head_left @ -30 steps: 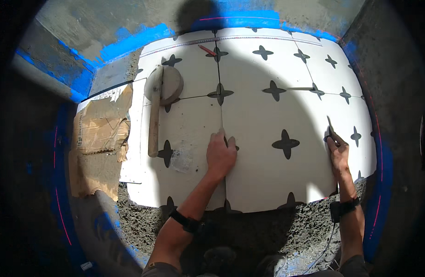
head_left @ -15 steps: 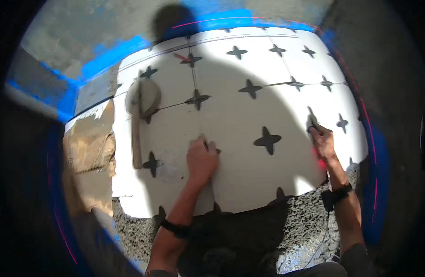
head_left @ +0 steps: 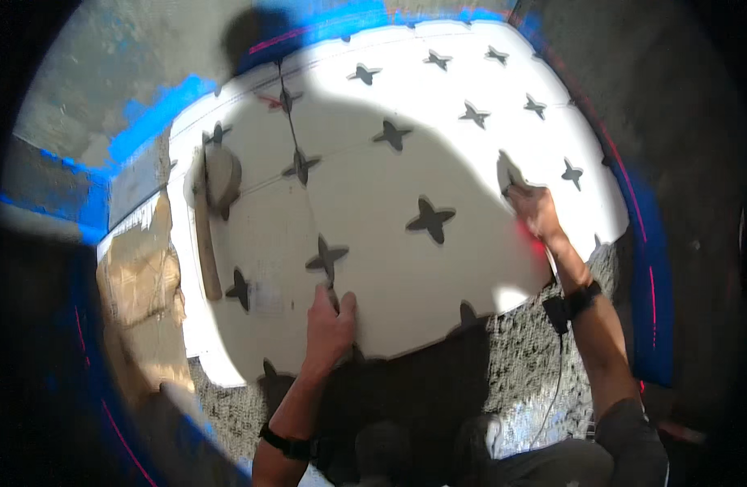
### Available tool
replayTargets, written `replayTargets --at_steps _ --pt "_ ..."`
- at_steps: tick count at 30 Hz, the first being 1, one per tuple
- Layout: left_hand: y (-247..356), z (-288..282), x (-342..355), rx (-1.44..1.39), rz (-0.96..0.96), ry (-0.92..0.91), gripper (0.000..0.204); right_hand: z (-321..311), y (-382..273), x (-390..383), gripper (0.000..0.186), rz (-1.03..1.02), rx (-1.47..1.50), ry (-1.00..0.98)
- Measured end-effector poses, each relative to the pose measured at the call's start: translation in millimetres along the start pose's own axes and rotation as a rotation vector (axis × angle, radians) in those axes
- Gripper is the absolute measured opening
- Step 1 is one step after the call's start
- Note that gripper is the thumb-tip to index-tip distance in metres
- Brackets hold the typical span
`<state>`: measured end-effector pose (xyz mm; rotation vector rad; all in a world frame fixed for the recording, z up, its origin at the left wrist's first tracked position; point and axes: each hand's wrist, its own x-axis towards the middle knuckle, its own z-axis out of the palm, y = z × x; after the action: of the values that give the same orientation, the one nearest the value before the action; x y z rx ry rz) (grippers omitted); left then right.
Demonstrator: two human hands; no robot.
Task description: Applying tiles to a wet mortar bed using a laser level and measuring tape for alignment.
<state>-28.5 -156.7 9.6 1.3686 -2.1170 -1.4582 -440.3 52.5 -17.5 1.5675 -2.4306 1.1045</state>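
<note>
The left hand [head_left: 331, 329] is at the near middle of a white tiled surface with dark four-petalled crosses [head_left: 369, 187], its thumb and forefinger slightly apart. The right hand [head_left: 536, 213], fingers narrowly bunched, is over the surface's right side; I cannot tell whether either grips anything. A round-headed mallet with a long pale handle [head_left: 205, 235] lies on its left side, torn brown cardboard [head_left: 142, 280] beside its left edge.

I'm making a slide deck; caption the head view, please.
Left hand and right hand over white tiles with dark four-pointed motifs, a round-headed mallet lying at left.
</note>
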Motion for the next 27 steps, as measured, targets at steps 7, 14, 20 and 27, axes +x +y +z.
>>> replayTargets --at_steps 7,14,20,27 --pt "-10 -3 -90 -0.103 -0.258 -0.175 0.037 4 -7 6 0.04 0.701 0.065 -0.151" --pt "-36 15 -88 0.014 -0.035 -0.009 0.041 -10 -10 10 0.039 0.478 -0.097 -0.222" --pt "-32 20 -96 -0.175 -0.23 -0.001 0.043 -45 -20 -9 0.075 0.717 0.693 -0.177" --pt "-39 27 -90 -0.174 -0.165 0.047 0.049 -79 -43 -33 0.042 0.879 0.525 0.069"
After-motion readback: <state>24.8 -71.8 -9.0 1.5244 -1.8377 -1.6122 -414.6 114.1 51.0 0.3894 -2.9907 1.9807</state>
